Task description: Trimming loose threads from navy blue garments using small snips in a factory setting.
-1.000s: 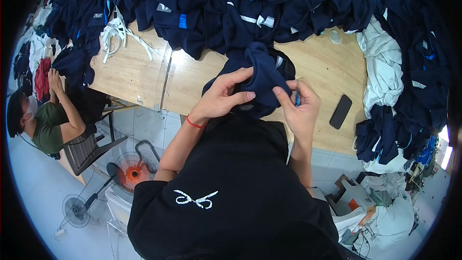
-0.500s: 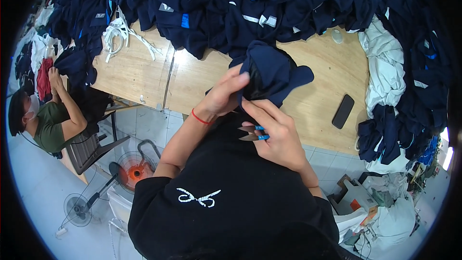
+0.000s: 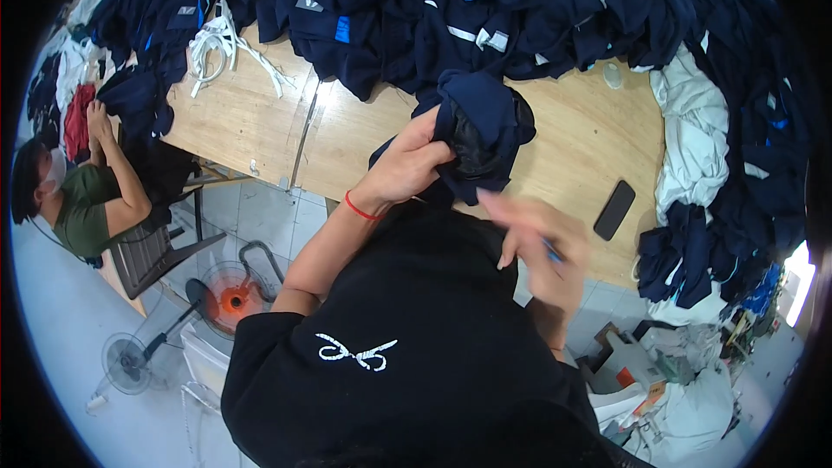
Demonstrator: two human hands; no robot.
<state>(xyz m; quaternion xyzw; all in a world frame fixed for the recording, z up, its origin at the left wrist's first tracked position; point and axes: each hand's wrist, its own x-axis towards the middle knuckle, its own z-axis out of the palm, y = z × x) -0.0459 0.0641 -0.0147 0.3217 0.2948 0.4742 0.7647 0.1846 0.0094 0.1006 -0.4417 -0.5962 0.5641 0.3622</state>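
1. Currently the left hand (image 3: 407, 169) is clenched on a bunched navy garment (image 3: 477, 134), fingers gripping its lower left edge, held just above the near part of the wooden table (image 3: 572, 134).
2. Garment orientation: crumpled into a lump, long axis runs roughly from the lower left at the hand up and right toward the pile of navy clothes (image 3: 485, 9). Dark inner lining faces the camera. No clear front or collar that I can make out.
3. Right hand (image 3: 542, 243) is off the garment, below and right of it, motion-blurred. Fingers loosely curled around a small blue-handled tool (image 3: 552, 250); can't tell what kind from the blur.
4. Versus 0.5 s ago: right hand was up against the garment's lower edge beside the left, now it sits lower and clear of the cloth. Garment is more balled up, less spread.
5. Black phone (image 3: 614, 209) lies flat on the table right of the hands, unchanged.
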